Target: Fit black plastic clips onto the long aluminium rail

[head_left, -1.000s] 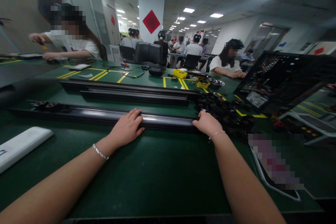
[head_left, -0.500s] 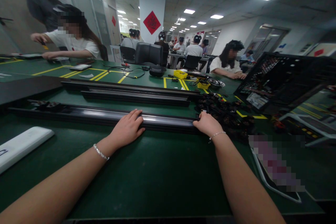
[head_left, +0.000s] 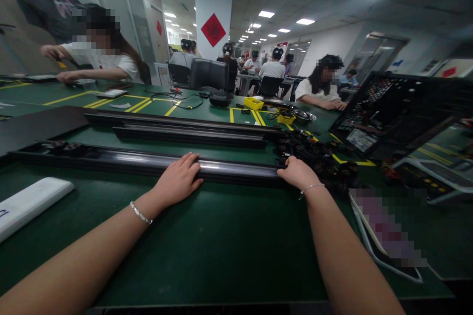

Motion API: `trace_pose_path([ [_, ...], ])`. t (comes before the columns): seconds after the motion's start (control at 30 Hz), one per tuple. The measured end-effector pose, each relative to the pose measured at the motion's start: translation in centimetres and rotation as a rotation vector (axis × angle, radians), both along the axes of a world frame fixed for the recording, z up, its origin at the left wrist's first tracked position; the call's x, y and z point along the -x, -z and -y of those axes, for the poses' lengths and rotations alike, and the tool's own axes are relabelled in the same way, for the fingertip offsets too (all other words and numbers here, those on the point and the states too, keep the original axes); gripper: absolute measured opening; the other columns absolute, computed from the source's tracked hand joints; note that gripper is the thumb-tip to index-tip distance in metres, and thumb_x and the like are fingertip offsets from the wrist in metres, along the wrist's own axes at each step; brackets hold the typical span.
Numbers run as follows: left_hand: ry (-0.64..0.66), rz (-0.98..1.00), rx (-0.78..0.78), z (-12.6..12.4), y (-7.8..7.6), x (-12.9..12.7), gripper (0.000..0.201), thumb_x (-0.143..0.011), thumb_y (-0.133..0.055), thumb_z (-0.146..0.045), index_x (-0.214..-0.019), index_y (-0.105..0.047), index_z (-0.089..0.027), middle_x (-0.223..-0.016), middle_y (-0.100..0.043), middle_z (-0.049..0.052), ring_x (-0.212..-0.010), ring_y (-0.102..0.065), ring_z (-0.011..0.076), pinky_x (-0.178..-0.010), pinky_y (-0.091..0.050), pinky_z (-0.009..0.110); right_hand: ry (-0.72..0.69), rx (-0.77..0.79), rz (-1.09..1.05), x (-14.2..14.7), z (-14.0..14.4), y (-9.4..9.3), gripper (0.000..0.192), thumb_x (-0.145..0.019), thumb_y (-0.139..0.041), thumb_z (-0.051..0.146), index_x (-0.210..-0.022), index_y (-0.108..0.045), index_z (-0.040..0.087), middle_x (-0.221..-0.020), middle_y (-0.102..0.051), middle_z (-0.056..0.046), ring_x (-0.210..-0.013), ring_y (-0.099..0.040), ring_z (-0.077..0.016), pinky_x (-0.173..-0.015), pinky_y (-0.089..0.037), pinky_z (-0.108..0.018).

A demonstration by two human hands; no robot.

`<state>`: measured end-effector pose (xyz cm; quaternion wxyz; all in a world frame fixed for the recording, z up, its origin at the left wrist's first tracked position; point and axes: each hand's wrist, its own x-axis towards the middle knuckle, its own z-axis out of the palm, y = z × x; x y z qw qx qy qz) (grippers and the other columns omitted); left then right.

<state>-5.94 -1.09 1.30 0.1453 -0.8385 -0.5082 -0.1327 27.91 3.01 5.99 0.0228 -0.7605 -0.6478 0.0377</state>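
A long, glossy black rail (head_left: 236,169) lies across the green table in front of me. My left hand (head_left: 181,177) wraps over its middle, thumb on the near side and fingers across the top. At the rail's right end is my right hand (head_left: 297,173), its thumb and forefinger pinched together. Whatever the pinch holds is hidden from me. Just beyond that hand spreads a heap of small black parts (head_left: 332,165). More small dark parts (head_left: 72,146) sit in the rail's left end.
Two more black rails (head_left: 192,135) lie behind. A white box-like piece (head_left: 33,204) is at left, and a dark computer-case-like frame (head_left: 391,113) leans at right. Nearby are a pale-edged tray (head_left: 391,261) and yellow bins (head_left: 253,103). Other people sit across the table.
My right hand has shifted slightly right along the rail's end, still pinched. The left hand keeps its place on the rail. The view has moved a little.
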Motion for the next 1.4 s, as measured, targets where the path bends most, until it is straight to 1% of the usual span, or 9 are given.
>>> trace_pose_path([
  [0.2, 0.001, 0.001, 0.000, 0.0, 0.1, 0.1, 0.026, -0.081, -0.049, -0.040, -0.094, -0.053, -0.018, -0.134, -0.044, 0.014, -0.126, -0.038, 0.0289, -0.098, -0.039, 0.044, 0.016, 0.000, 0.002, -0.6, -0.2, 0.1, 0.047, -0.071, -0.052, 0.038, -0.110, -0.052, 0.010, -0.108, -0.059, -0.018, -0.098, -0.058, -0.0268, -0.079, -0.043, -0.033],
  [0.53, 0.009, 0.006, -0.003, -0.1, 0.1, 0.1, 0.026, -0.081, -0.049, -0.040, -0.095, -0.053, -0.018, -0.133, -0.044, 0.015, -0.125, -0.038, 0.0290, -0.097, -0.039, 0.044, 0.046, 0.028, 0.010, -1.6, -0.5, 0.1, 0.046, -0.069, -0.052, 0.040, -0.106, -0.054, 0.012, -0.105, -0.061, -0.015, -0.093, -0.059, -0.0254, -0.075, -0.043, -0.032],
  [0.93, 0.009, 0.022, 0.000, -0.1, 0.1, 0.1, 0.025, -0.081, -0.049, -0.040, -0.095, -0.053, -0.019, -0.134, -0.044, 0.012, -0.126, -0.038, 0.0279, -0.098, -0.039, 0.044, 0.069, 0.049, -0.004, -3.0, -0.7, 0.1, 0.044, -0.068, -0.054, 0.039, -0.104, -0.056, 0.015, -0.103, -0.063, -0.014, -0.091, -0.060, -0.0256, -0.070, -0.043, -0.030],
  [1.13, 0.002, 0.001, 0.008, 0.0, 0.0, 0.0, 0.025, -0.081, -0.049, -0.040, -0.093, -0.053, -0.018, -0.134, -0.043, 0.014, -0.126, -0.037, 0.0290, -0.098, -0.039, 0.044, 0.112, 0.072, 0.011, -3.9, -0.8, -0.1, 0.046, -0.067, -0.053, 0.038, -0.106, -0.055, 0.014, -0.104, -0.062, -0.014, -0.093, -0.060, -0.0258, -0.072, -0.043, -0.030],
  [1.4, 0.015, 0.018, 0.007, -0.1, 0.0, 0.1, 0.025, -0.081, -0.050, -0.040, -0.092, -0.053, -0.018, -0.133, -0.045, 0.014, -0.126, -0.038, 0.0290, -0.100, -0.037, 0.043, 0.135, 0.089, 0.011, -4.5, -0.8, -0.2, 0.047, -0.068, -0.053, 0.038, -0.107, -0.054, 0.013, -0.104, -0.063, -0.014, -0.092, -0.060, -0.0247, -0.071, -0.043, -0.029],
])
